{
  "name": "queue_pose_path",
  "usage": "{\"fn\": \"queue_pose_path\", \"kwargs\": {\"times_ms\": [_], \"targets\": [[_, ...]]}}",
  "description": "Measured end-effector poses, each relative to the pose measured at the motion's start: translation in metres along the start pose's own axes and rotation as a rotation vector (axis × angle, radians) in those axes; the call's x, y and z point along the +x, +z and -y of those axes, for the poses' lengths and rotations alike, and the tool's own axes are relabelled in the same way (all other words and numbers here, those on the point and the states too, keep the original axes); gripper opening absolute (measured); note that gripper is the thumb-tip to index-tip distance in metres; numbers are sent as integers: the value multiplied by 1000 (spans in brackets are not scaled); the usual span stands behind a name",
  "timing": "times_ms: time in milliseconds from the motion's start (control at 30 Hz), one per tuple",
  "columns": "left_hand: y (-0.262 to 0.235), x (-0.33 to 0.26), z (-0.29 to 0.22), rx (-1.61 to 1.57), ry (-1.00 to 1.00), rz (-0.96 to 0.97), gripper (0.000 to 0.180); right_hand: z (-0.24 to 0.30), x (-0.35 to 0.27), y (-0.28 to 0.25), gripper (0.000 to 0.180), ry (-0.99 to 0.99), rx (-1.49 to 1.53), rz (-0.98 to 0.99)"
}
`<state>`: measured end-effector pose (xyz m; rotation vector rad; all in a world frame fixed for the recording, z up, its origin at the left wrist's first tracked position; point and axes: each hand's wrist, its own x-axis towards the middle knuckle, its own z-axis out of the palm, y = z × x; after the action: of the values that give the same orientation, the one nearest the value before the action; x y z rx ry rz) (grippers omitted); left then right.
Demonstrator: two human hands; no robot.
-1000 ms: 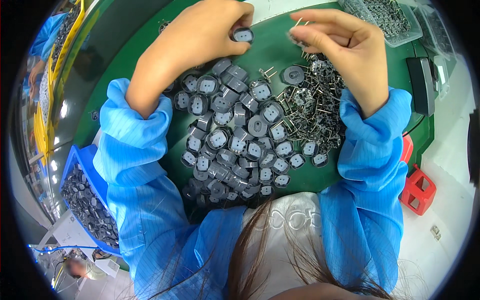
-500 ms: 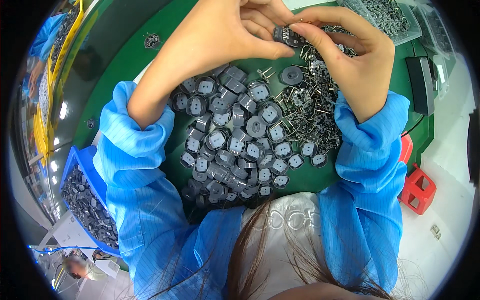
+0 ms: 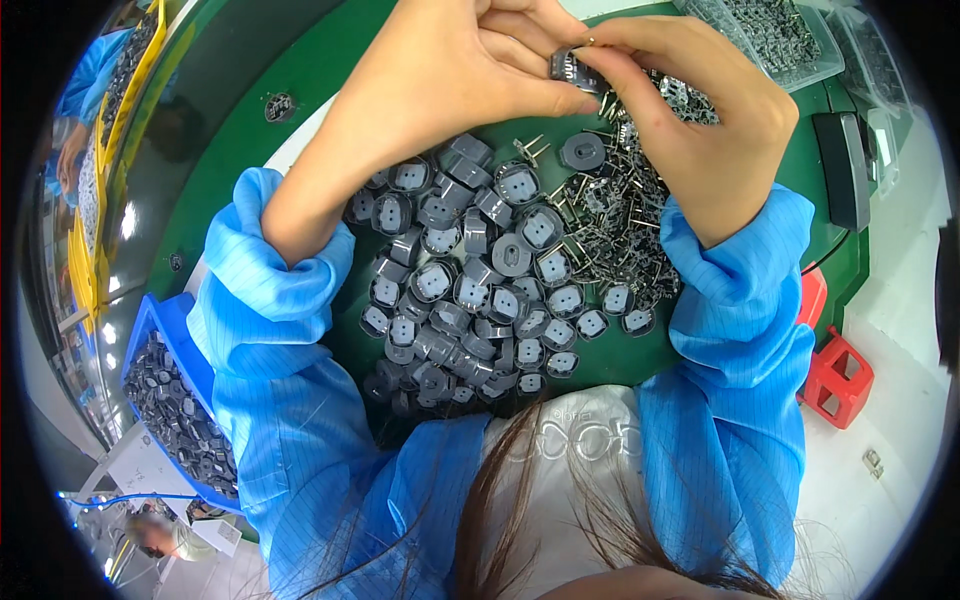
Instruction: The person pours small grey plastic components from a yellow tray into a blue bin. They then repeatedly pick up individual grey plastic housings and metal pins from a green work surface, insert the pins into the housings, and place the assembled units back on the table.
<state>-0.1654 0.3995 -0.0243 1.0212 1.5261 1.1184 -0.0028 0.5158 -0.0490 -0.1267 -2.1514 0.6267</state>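
Note:
My left hand and my right hand meet above the green table, both pinching one small grey round plastic part between their fingertips. A thin metal pin sticks out at the part's top by my right fingertips. Below the hands lies a heap of several similar grey round parts with pale square centres. To the right of that heap is a tangle of small metal pin pieces, partly under my right wrist.
A blue bin with more grey parts sits low at the left. A clear tray of dark pieces stands at the top right, a black device beside it. A red stool is on the floor at the right.
Both hands came together: the left hand carried its grey part right and the right hand brought a pin to it. They now hold the part jointly, slightly higher.

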Motion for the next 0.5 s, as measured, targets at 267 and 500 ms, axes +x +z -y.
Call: {"fn": "queue_pose_path", "kwargs": {"times_ms": [267, 500], "targets": [[-3, 8, 34, -168, 128, -17, 25, -3, -7, 10, 20, -88, -90, -33], [-3, 4, 21, -159, 119, -75, 28, 17, 3, 15, 40, 469, 257, 151]]}}
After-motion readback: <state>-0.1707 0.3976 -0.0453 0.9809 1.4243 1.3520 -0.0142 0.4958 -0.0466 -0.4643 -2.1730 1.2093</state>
